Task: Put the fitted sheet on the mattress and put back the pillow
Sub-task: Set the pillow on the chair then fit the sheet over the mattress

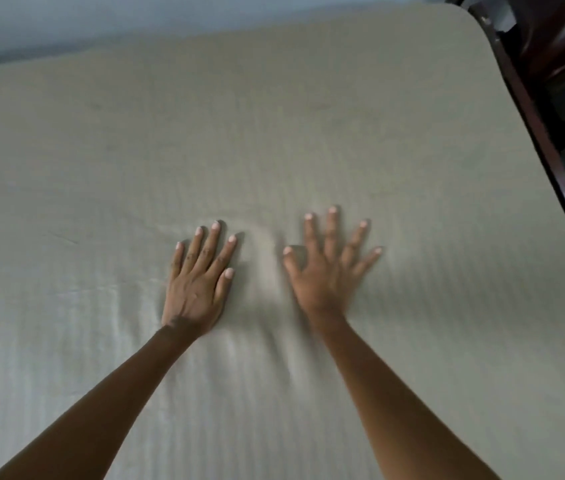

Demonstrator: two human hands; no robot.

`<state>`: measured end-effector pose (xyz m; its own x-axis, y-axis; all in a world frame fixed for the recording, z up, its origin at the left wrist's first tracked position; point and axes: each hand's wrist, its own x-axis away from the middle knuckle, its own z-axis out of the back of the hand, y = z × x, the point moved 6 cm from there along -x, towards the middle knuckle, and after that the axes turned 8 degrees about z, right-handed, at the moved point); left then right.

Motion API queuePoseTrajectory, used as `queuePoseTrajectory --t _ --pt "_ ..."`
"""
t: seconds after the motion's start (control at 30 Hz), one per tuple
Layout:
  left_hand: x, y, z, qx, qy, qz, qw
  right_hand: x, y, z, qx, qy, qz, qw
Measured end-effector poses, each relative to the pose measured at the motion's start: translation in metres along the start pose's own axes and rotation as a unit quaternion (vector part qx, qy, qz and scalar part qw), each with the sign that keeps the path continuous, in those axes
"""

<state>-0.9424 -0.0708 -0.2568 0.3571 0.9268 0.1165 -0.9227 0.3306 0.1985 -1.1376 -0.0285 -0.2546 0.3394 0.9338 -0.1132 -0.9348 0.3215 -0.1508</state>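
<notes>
While pressed flat on the fitted sheet (274, 133), left hand (198, 289) open, fingers straight and close together. Right hand (326, 268) just beside, fingers spread wide, blurry, holding nothing. Small soft fold of sheet between both hands. Lots of smooth open sheet ahead of the hands and to their left. Far past the right hand, round mattress corner (461, 26), covered by the sheet. Dark wood bed frame (551, 174) along that right edge. Pale wall (66, 26) beyond the far edge.

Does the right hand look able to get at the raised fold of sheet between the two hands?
Probably yes: the raised fold lies just beside the right hand, near its thumb, with only bare sheet between.
</notes>
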Motion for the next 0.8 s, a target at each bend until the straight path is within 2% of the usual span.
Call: queuePoseTrajectory --t 0.07,0.17,0.2,0.27,0.33,0.4,0.5,0.53,0.57,0.63,0.73,0.8 --pt "-0.01 -0.02 0.007 0.023 0.012 0.028 0.999 0.003 -0.059 -0.008 -0.022 -0.01 0.071 0.997" --pt "-0.026 -0.071 0.018 0.03 0.019 0.165 0.986 0.009 -0.109 -0.015 -0.03 -0.036 0.115 0.992" --pt "-0.03 -0.088 0.022 0.015 0.017 0.195 0.981 0.01 -0.113 -0.017 -0.026 -0.046 0.121 0.991" --pt "-0.036 -0.109 0.028 -0.025 0.01 0.203 0.979 0.006 -0.107 -0.014 -0.031 -0.047 0.159 0.986" --pt "-0.04 -0.115 0.027 -0.047 0.002 0.191 0.98 -0.013 -0.077 0.0 -0.027 0.005 0.179 0.983" --pt "-0.039 -0.114 0.022 -0.055 0.012 0.193 0.98 -0.049 -0.015 0.01 0.01 0.037 0.094 0.995" --pt "-0.04 -0.113 0.014 -0.057 0.021 0.191 0.98 -0.097 0.072 0.013 0.004 -0.023 -0.139 0.99" --pt "-0.04 -0.113 0.012 -0.053 0.025 0.19 0.98 -0.105 0.074 0.009 -0.005 -0.047 -0.172 0.984" --pt "-0.041 -0.114 0.011 -0.05 0.03 0.189 0.98 -0.112 0.061 0.002 -0.007 -0.06 -0.165 0.984" --pt "-0.041 -0.115 0.011 -0.053 0.035 0.191 0.98 -0.116 0.004 -0.015 -0.011 -0.075 -0.085 0.993" --pt "-0.04 -0.114 0.01 -0.066 0.031 0.187 0.98 -0.106 -0.086 -0.03 -0.01 -0.039 0.026 0.999" --pt "-0.04 -0.115 0.01 -0.07 0.031 0.18 0.981 -0.095 -0.135 -0.035 -0.015 -0.046 0.096 0.994"
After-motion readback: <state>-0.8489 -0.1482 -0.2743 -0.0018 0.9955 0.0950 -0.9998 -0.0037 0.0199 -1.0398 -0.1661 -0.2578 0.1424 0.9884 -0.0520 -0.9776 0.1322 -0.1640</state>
